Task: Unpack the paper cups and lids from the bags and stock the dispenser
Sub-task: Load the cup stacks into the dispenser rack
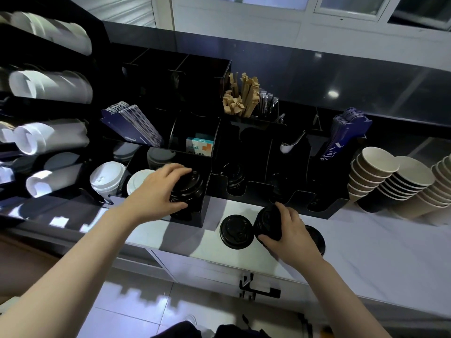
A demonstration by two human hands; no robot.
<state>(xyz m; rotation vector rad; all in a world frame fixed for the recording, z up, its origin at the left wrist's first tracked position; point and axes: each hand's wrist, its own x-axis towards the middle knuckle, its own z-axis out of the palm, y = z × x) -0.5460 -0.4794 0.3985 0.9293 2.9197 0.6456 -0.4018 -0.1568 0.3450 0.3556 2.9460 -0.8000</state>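
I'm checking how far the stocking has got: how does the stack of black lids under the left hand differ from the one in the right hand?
The left hand grips a stack of black lids standing inside a black dispenser slot; the right hand holds its stack of lids outside the dispenser, over the white counter. The left stack stands upright; the right stack is tilted. Both are black lids, each gripped from above.

- Pale marbled worktop (pixel 366 242)
- Black compartmented dispenser (pixel 256 191) standing along its back
- Black lid (pixel 236 231) lying flat near the front edge
- Stacked paper cups (pixel 390 181) at right
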